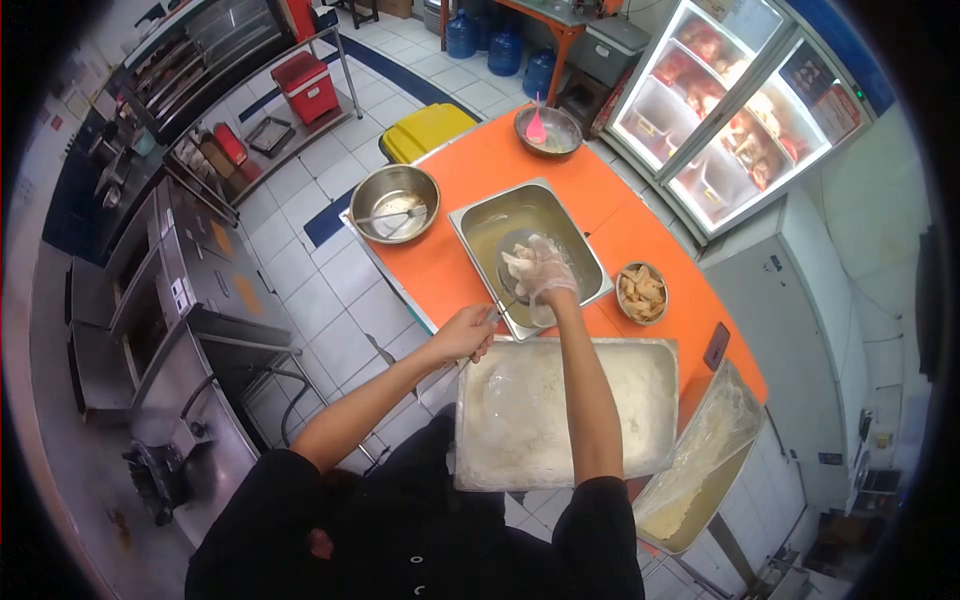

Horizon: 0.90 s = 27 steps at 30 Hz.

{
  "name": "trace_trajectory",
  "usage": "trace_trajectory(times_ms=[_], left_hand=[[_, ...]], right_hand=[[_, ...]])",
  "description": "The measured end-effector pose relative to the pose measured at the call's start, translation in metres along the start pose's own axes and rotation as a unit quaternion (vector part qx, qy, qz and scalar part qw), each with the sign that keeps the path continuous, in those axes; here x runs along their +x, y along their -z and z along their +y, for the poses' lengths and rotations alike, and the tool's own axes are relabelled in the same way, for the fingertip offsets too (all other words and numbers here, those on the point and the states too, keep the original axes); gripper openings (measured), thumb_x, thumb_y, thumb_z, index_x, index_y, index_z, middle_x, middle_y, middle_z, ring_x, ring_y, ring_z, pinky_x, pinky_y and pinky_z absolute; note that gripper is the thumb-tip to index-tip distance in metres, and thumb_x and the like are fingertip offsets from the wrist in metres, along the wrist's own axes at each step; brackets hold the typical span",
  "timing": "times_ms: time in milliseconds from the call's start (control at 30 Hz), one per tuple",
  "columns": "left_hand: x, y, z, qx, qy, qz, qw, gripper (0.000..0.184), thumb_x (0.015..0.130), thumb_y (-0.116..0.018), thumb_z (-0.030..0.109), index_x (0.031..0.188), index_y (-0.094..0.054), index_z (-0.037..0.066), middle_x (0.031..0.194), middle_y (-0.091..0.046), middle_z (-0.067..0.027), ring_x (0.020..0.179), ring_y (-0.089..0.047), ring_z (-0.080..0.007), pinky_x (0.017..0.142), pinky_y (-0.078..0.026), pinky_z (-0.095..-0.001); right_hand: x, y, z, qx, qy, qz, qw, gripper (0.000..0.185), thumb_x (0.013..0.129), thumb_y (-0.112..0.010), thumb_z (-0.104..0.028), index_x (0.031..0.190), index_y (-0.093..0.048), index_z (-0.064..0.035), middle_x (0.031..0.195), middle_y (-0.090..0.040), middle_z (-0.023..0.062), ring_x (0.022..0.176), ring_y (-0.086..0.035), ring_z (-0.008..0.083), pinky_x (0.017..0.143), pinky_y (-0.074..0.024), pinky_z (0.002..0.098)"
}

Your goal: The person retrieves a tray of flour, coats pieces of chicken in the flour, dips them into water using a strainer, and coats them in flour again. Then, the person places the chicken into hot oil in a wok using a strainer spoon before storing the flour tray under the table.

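Note:
My left hand [465,335] is closed round the handle of a wire strainer [506,280]. The strainer's bowl is over the deep steel pan [470,225], which contains cloudy liquid. My right hand [552,275], in a clear plastic glove, is at the strainer with its fingers curled on pale raw chicken pieces [520,262]; the glove partly hides them. Right of the pan stands a small steel bowl [641,294] filled with light-brown pieces. Closest to my body lies a wide tray [530,410] of white flour, below my right forearm.
On the orange table [640,235] stand a steel bowl [394,180] with a utensil and another bowl [565,148] with a pink spatula [536,127]. A plastic-lined tub [700,455] sits at the right. Beyond are a glass-door fridge [715,130] and a yellow-lidded bin [425,130].

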<state>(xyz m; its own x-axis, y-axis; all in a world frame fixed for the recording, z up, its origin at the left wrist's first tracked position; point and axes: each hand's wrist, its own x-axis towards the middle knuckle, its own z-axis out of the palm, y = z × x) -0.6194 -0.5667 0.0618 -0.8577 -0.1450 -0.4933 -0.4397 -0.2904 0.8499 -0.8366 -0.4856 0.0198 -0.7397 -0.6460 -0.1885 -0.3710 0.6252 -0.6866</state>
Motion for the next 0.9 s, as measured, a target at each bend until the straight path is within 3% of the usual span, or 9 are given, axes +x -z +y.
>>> trace_trajectory(times_ms=[200,300,333,367,433,533,767,833,900], left_hand=[[0.061,0.048,0.005,0.149,-0.017,-0.003,0.989,0.037,0.099,-0.057,0.018,0.129,-0.054,-0.004,0.061,-0.052,-0.0014,0.046,-0.052,-0.0116,0.041,-0.043,-0.0284],[0.092,0.059,0.003,0.147,0.004,0.001,0.989,0.037,0.098,-0.058,0.019,0.126,-0.054,-0.005,0.061,-0.052,-0.0021,0.045,-0.052,-0.0119,0.04,-0.045,-0.0289],[0.099,0.059,0.008,0.162,0.008,0.001,0.987,0.037,0.097,-0.059,0.02,0.124,-0.054,-0.006,0.061,-0.053,-0.0032,0.045,-0.053,-0.0129,0.039,-0.044,-0.0295],[0.105,0.058,0.012,0.164,0.01,-0.003,0.986,0.037,0.097,-0.059,0.02,0.124,-0.054,-0.006,0.061,-0.053,-0.0032,0.045,-0.053,-0.0129,0.039,-0.044,-0.0295],[0.114,0.051,0.018,0.255,-0.016,0.019,0.967,0.036,0.097,-0.059,0.018,0.121,-0.054,-0.008,0.061,-0.056,-0.0055,0.045,-0.056,-0.0149,0.039,-0.045,-0.0297],[0.132,0.048,0.025,0.29,-0.005,0.007,0.957,0.032,0.095,-0.059,0.016,0.114,-0.056,-0.01,0.062,-0.06,-0.008,0.046,-0.06,-0.0172,0.039,-0.047,-0.0298],[0.152,0.052,-0.003,0.274,0.03,0.006,0.961,0.026,0.093,-0.058,0.013,0.101,-0.06,-0.011,0.062,-0.062,-0.0099,0.045,-0.061,-0.0181,0.04,-0.049,-0.0306],[0.15,0.049,-0.003,0.231,0.033,0.005,0.972,0.03,0.093,-0.058,0.015,0.11,-0.058,-0.011,0.061,-0.061,-0.01,0.045,-0.061,-0.018,0.04,-0.049,-0.0309],[0.138,0.045,-0.007,0.229,0.005,0.031,0.973,0.034,0.094,-0.058,0.015,0.115,-0.056,-0.011,0.061,-0.061,-0.01,0.045,-0.061,-0.0183,0.04,-0.049,-0.0313]], right_hand=[[-0.031,0.054,0.003,-0.065,-0.091,0.034,0.993,0.058,0.087,-0.068,-0.035,0.136,-0.056,-0.0066,0.126,-0.067,0.0119,0.114,-0.065,0.0236,0.097,-0.0495,0.0328],[-0.057,0.075,0.019,0.006,-0.098,0.04,0.994,0.056,0.087,-0.068,-0.033,0.134,-0.057,-0.0064,0.126,-0.068,0.0117,0.109,-0.066,0.0237,0.097,-0.0491,0.0335],[-0.064,0.076,0.029,0.002,-0.06,0.067,0.996,0.049,0.09,-0.067,-0.029,0.132,-0.06,-0.0057,0.12,-0.069,0.0117,0.102,-0.068,0.0223,0.09,-0.0535,0.0329],[-0.07,0.079,0.039,0.003,-0.064,0.069,0.996,0.049,0.09,-0.067,-0.029,0.132,-0.06,-0.0057,0.12,-0.069,0.0117,0.102,-0.068,0.0223,0.09,-0.0535,0.0329],[-0.086,0.085,0.043,0.233,-0.114,0.039,0.965,0.042,0.093,-0.065,-0.023,0.13,-0.061,-0.0039,0.116,-0.069,0.0108,0.096,-0.07,0.0186,0.08,-0.0573,0.0307],[-0.106,0.096,0.033,0.312,-0.137,0.047,0.939,0.046,0.089,-0.069,-0.018,0.13,-0.06,-0.0011,0.117,-0.068,0.0125,0.091,-0.069,0.0142,0.075,-0.0598,0.028],[-0.122,0.11,0.013,0.26,-0.151,0.025,0.953,0.046,0.089,-0.068,-0.019,0.131,-0.061,-0.0011,0.117,-0.069,0.0115,0.092,-0.069,0.0138,0.077,-0.0599,0.0282],[-0.121,0.107,0.013,0.235,-0.117,0.013,0.965,0.04,0.095,-0.066,-0.022,0.129,-0.061,-0.0014,0.116,-0.068,0.0095,0.093,-0.071,0.017,0.076,-0.0594,0.0294],[-0.122,0.104,0.008,0.233,-0.122,0.003,0.965,0.044,0.091,-0.066,-0.02,0.13,-0.061,-0.0018,0.117,-0.068,0.0106,0.093,-0.07,0.0156,0.077,-0.0591,0.0291]])
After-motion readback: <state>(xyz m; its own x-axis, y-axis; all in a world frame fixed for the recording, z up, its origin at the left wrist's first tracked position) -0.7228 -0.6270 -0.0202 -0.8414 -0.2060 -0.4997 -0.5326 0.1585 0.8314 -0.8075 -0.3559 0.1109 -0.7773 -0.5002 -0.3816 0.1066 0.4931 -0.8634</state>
